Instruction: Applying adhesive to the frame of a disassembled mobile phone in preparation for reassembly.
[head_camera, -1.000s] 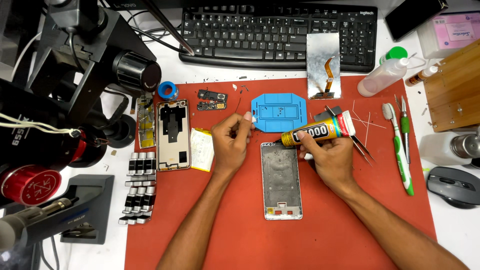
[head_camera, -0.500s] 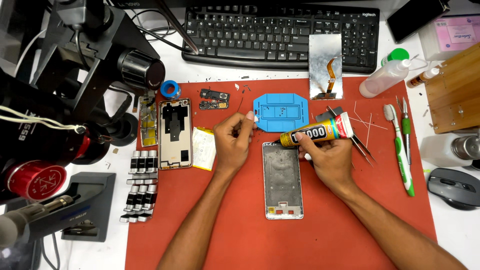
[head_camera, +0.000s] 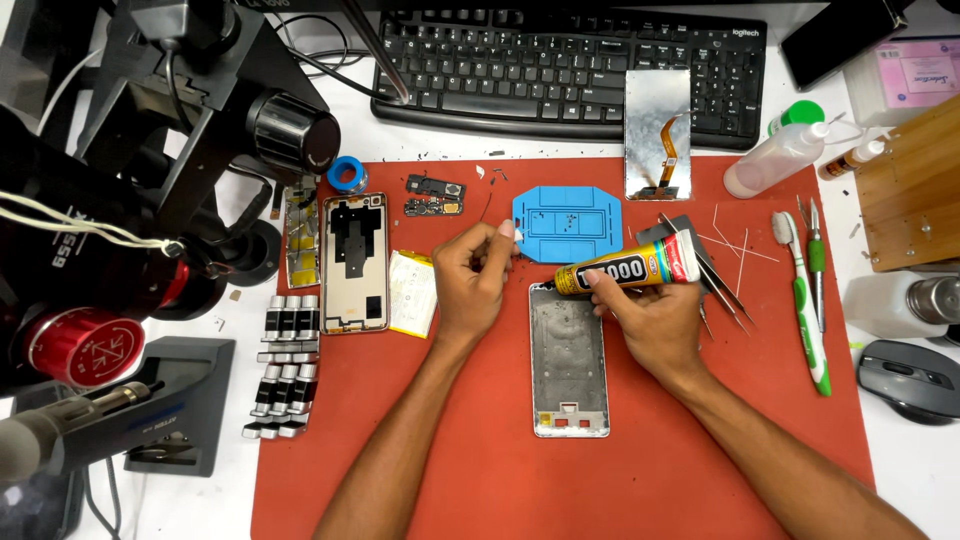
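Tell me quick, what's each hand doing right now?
Left hand: fingers pinched shut on a small white cap.
Right hand: closed around a glue tube, above the phone frame.

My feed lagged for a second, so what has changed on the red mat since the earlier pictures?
Almost nothing. The right hand still holds the yellow glue tube with its tip over the top of the silver phone frame. The left hand still pinches a small white piece, perhaps the cap. Nothing was released or shifted.
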